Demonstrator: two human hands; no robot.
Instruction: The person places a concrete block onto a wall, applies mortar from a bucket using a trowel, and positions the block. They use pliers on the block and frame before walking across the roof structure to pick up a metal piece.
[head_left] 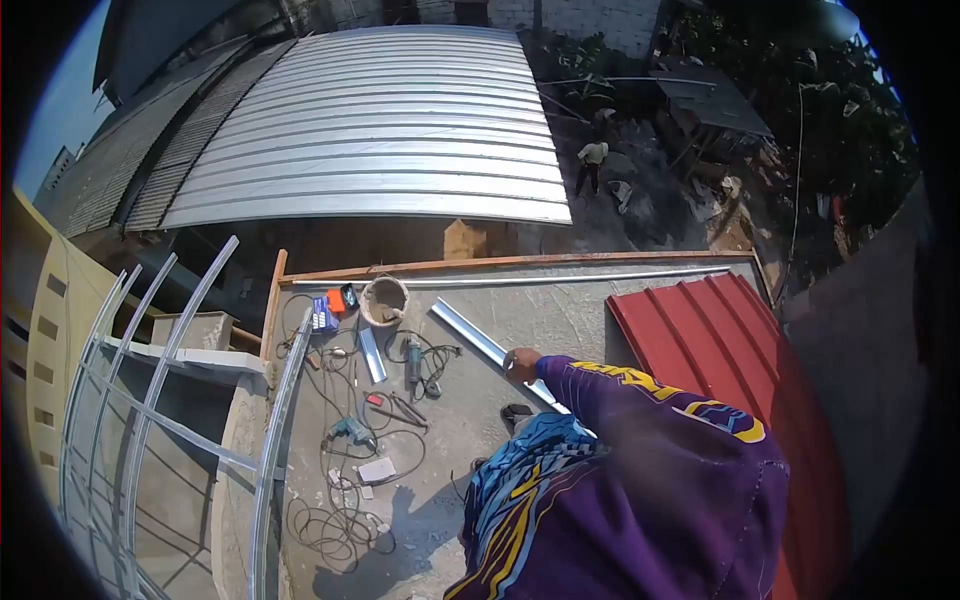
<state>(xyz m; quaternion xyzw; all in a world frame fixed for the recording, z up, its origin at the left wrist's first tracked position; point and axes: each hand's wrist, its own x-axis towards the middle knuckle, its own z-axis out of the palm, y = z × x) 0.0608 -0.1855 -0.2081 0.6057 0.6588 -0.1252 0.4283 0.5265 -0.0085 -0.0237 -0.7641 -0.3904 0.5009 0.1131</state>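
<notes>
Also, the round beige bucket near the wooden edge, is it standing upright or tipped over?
Upright: the round beige bucket shows its open mouth facing up, its wall below the rim.

Grey concrete slab point(545, 308) with bucket point(385, 301), drill point(352, 433), tangled cables point(325, 541).

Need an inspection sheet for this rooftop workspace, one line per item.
Surface: rough concrete slab, white scraps scattered.
Job's things: long metal channel; red roofing sheets alongside.
Clutter: drill, second power tool, short metal piece, bucket, blue box.
Hands: right hand on the channel, grip unclear; left not in view.
Cables: loose, tangled loops around the tools.
Surroundings: wooden edging, metal frame at left, silvery roof beyond, person below.
</notes>
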